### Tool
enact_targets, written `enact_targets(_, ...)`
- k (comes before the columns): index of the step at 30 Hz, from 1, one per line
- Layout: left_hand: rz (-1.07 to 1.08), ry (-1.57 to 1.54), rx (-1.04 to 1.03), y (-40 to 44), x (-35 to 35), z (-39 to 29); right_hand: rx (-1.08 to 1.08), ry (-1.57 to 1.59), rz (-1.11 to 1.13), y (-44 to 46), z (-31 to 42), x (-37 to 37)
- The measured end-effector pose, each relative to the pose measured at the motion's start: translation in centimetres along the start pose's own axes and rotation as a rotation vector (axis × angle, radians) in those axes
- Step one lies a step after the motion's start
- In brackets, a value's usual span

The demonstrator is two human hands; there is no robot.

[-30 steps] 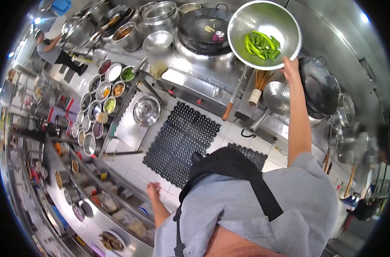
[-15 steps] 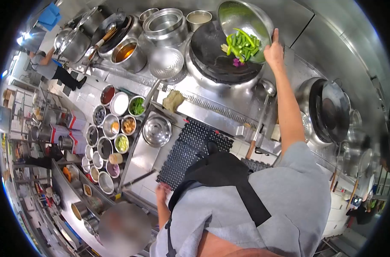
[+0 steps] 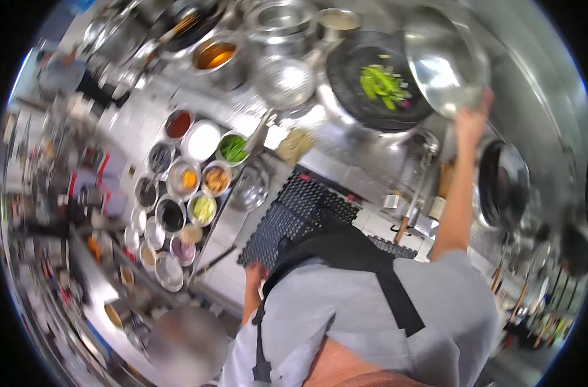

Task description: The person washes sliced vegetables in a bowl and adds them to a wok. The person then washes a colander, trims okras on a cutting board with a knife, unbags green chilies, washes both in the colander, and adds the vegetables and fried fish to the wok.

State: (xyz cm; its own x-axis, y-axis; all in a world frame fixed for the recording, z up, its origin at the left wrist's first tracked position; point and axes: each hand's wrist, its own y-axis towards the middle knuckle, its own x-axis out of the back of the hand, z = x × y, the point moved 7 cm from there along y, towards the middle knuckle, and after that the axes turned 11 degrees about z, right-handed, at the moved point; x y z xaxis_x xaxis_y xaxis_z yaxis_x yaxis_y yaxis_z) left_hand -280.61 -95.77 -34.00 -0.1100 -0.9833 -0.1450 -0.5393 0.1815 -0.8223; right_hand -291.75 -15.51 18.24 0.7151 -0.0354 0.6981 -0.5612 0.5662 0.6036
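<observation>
My right hand [image 3: 473, 117] grips the rim of a steel bowl [image 3: 444, 61], which is tilted beside the wok and shows no peppers inside. Green peppers [image 3: 382, 86] lie in the black wok [image 3: 351, 68] on the stove, with small pale and purple pieces near them. Down at my left side, my left hand [image 3: 256, 272] hangs near the black floor mat [image 3: 307, 206]. It is blurred and its fingers cannot be made out clearly; nothing can be seen in it.
Several bowls of ingredients [image 3: 183, 177] stand left of a steel lid [image 3: 250, 187]. A perforated strainer [image 3: 284, 82] and a pot of orange liquid [image 3: 214, 57] are left of the wok. A ladle [image 3: 420, 177] lies right. A person [image 3: 65, 73] stands far left.
The peppers have gone from the bowl into the wok. My right hand has moved the bowl to the right, off the wok's middle. The view has shifted and blurred.
</observation>
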Motion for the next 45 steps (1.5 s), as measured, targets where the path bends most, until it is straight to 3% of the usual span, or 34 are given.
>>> enact_targets(1,0.018,-0.005,-0.068,0.8,0.9,-1.5,-0.084,0.025,0.026,-1.8,-1.5,0.2)
enact_targets(2,0.010,-0.007,-0.128,1.3,2.0,-3.1,-0.568,0.407,0.296,-4.6,-7.9,-2.9)
enact_targets(3,-0.026,0.057,-0.164,1.6,2.7,-4.7,-0.693,1.004,0.065,-8.3,-8.2,-3.7)
enact_targets(4,-0.087,-0.081,-0.186,-0.5,1.6,-7.7,-0.664,1.046,0.131,-10.5,-6.1,-2.7)
enact_targets(5,-0.015,0.021,-0.219,-0.6,2.3,-8.3,-0.794,1.127,0.267,-13.3,-8.9,-3.9)
enact_targets(6,0.009,-0.014,-0.187,-2.2,2.0,-9.6,-0.796,1.276,0.348,-15.8,-6.9,-4.5)
enact_targets(8,0.037,-0.096,-0.243,-3.0,3.1,-7.8,-0.908,1.420,0.471,-19.9,-4.3,-6.8)
enact_targets(9,0.004,-0.089,-0.178,-3.5,4.0,-6.2,-0.848,1.525,0.677,-21.1,-4.4,-9.0)
enact_targets(10,-0.020,-0.088,-0.110,-4.4,5.0,-3.9,-0.907,1.472,0.670,-22.7,3.2,-8.3)
enact_targets(14,-0.177,-0.143,0.004,-9.6,8.5,6.7,-0.810,1.825,1.531,-25.5,13.2,-12.6)
enact_targets(17,-0.404,-0.536,0.088,-16.1,9.2,12.9,-0.762,1.551,1.352,-23.9,14.7,-18.3)
enact_targets(20,-0.602,-0.955,-0.086,-22.3,8.3,18.4,-0.652,1.365,1.500,-23.6,22.5,-20.5)
enact_targets(22,-0.681,-1.109,-0.244,-27.4,7.8,19.8,-0.549,1.354,1.642,-25.6,31.0,-18.3)
enact_targets(27,-0.638,-1.425,-0.899,-38.7,15.4,27.4,-0.431,1.403,1.890,-31.0,38.5,-20.6)
enact_targets(29,-0.942,-1.478,-0.958,-43.0,20.5,32.3,-0.371,1.413,1.932,-32.9,40.5,-18.9)
enact_targets(31,-1.054,-1.678,-1.021,-46.3,24.5,32.5,-0.325,1.389,1.861,-34.8,42.1,-16.2)
enact_targets(35,-1.232,-1.858,-1.034,-49.3,31.1,33.9,-0.414,1.350,1.804,-36.3,40.8,-14.7)
enact_targets(39,-1.192,-1.884,-1.163,-47.6,37.9,40.8,-0.538,1.410,1.734,-36.0,38.3,-12.9)
enact_targets(40,-1.216,-1.947,-1.158,-47.6,38.1,41.1,-0.525,1.407,1.666,-34.8,36.2,-13.9)
enact_targets(45,-1.274,-1.634,-1.169,-49.7,34.2,38.1,-0.523,1.439,1.406,-32.3,32.0,-9.9)
